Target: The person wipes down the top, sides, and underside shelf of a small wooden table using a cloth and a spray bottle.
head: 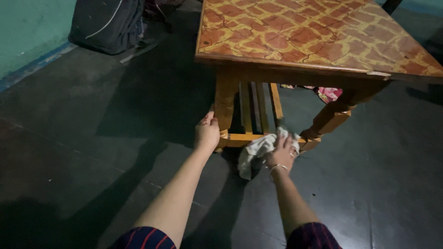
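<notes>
A low wooden table (323, 41) with an orange cracked-pattern top stands ahead of me. My left hand (207, 132) grips the lower part of its near left leg (225, 101). My right hand (281, 152) presses a crumpled white cloth (256, 152) against the low crossbar (249, 137) between the near legs. A thin bangle circles my right wrist. Wooden slats of a lower shelf (258, 106) show behind the crossbar.
A dark bag (108, 23) leans against the green wall (27, 32) at the far left. A pink patterned fabric (328, 93) lies under the table. The near right leg (334, 115) stands beside my right hand. Dark floor (92, 138) spreads all around.
</notes>
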